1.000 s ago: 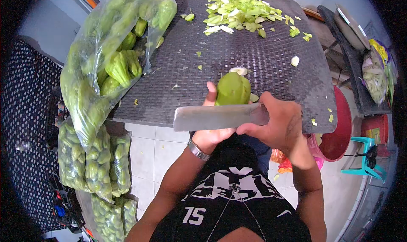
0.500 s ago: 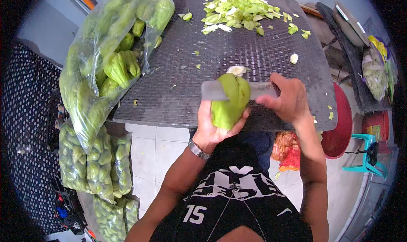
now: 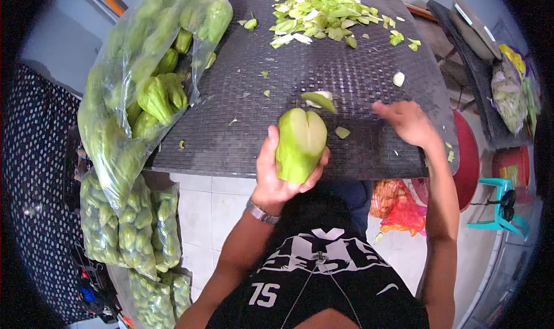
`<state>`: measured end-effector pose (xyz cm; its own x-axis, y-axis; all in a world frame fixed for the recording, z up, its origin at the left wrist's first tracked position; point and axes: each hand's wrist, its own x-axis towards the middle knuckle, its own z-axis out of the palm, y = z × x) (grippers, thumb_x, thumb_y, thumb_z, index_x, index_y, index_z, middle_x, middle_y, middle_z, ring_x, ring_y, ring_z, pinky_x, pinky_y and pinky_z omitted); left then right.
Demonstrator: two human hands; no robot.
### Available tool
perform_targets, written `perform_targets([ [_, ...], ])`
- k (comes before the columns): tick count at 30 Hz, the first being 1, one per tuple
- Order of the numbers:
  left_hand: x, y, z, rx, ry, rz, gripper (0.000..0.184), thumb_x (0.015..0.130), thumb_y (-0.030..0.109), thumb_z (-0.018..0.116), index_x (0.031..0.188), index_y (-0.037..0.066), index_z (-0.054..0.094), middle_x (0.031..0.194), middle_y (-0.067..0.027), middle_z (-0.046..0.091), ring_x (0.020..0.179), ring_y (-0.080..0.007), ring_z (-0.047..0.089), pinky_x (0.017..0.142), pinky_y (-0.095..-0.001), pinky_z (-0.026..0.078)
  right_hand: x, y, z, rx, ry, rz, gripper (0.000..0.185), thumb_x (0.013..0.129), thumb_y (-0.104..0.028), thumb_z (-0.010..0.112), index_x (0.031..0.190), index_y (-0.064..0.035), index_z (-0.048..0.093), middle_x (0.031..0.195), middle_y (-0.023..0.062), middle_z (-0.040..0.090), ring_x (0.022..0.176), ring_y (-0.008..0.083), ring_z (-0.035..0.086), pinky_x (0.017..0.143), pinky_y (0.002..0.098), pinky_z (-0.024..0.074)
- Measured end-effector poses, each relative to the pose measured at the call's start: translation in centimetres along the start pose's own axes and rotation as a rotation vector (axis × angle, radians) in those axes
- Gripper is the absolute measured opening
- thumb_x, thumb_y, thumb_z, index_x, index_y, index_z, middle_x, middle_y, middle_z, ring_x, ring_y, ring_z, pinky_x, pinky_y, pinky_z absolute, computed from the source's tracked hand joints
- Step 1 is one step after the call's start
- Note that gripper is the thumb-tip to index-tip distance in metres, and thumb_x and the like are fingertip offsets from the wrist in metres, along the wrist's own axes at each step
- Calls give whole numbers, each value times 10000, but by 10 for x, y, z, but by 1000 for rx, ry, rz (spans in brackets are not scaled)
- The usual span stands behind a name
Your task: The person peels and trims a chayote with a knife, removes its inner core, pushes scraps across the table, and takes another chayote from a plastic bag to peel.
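Observation:
My left hand (image 3: 271, 173) is wrapped round a green chayote (image 3: 299, 150) near the table's front edge. The chayote's upper end shows a pale, freshly cut face with a groove. Just above it is a green cut slice (image 3: 321, 102), partly over a whitish piece; I cannot tell whether the slice is in the air or lying down. A small green piece (image 3: 342, 133) is right of the chayote. Off to the right, over the table, my right hand (image 3: 407, 123) is apart from the chayote and smeared by motion. No knife blade can be made out there.
A heap of green peelings (image 3: 323, 14) lies at the back of the dark woven table (image 3: 231, 138). A large clear bag of chayotes (image 3: 109, 115) covers the left side, with more filled bags (image 3: 133, 231) below. A red tub (image 3: 464, 162) and turquoise stool (image 3: 490, 211) stand right.
The knife that crossed the chayote in my right hand is no longer visible. That hand has moved right, a slice has come off, and the chayote is turned slightly, lower and further left.

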<state>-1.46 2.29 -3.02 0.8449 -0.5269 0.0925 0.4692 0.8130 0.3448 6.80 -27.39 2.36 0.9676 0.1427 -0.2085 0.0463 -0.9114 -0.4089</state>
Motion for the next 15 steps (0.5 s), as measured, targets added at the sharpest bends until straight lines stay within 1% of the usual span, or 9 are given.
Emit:
perform_targets([
  [2,-1,6,5,264,141,119,693,951,559,624,1385,37,482,1047,-249,651,657,-263,653,489,-335,520,0,4,-2,36,59,-4,660,1038,-535,515,749,55,569,656,253,542,624,425,559,624,472,433],
  [3,-1,16,15,482,185,104,723,868,421,779,1374,-2,483,1054,-186,673,800,-246,689,636,-339,583,-8,-14,-16,38,65,28,659,1032,-541,521,748,53,568,652,251,538,615,421,547,619,474,428],
  [4,2,18,14,705,223,166,671,856,352,792,1357,10,506,1076,-164,678,845,-232,691,686,-329,583,-16,-28,-21,42,70,64,659,1026,-546,527,748,50,567,649,249,535,605,418,535,613,477,423],
  [6,10,23,17,1149,290,302,587,832,215,818,1322,34,551,1119,-120,689,937,-203,694,787,-311,584,-29,-43,-10,91,194,-59,694,929,-653,597,763,20,631,678,269,589,675,454,621,626,499,472],
  [7,13,26,26,1217,347,315,621,730,168,913,1254,45,605,1054,-24,683,920,-109,645,873,-276,518,-36,-50,-3,112,255,-125,721,881,-707,632,771,4,663,693,279,617,709,471,664,633,510,497],
  [9,16,25,12,1202,355,340,616,727,186,911,1247,47,611,1048,-38,704,938,-117,666,867,-289,529,-55,-72,9,79,239,-353,751,742,-779,719,763,-44,572,611,210,598,634,452,662,560,510,497],
  [10,16,26,6,1285,348,345,602,724,189,907,1235,50,620,1052,-56,722,956,-122,684,859,-294,537,-62,-83,16,77,287,-457,775,682,-810,737,746,-60,554,599,172,610,603,419,669,557,498,515],
  [12,15,27,2,1425,348,358,587,721,196,902,1219,49,629,1055,-82,743,975,-133,710,845,-300,548,-69,-97,17,-35,324,-565,775,628,-792,775,791,-66,560,599,144,562,614,401,648,551,453,488],
  [15,11,25,21,1621,352,401,576,726,202,895,1214,44,632,1045,-104,749,959,-157,732,821,-298,559,-68,-98,16,-110,324,-585,784,599,-803,777,774,-73,552,578,125,544,611,383,655,552,459,498],
])
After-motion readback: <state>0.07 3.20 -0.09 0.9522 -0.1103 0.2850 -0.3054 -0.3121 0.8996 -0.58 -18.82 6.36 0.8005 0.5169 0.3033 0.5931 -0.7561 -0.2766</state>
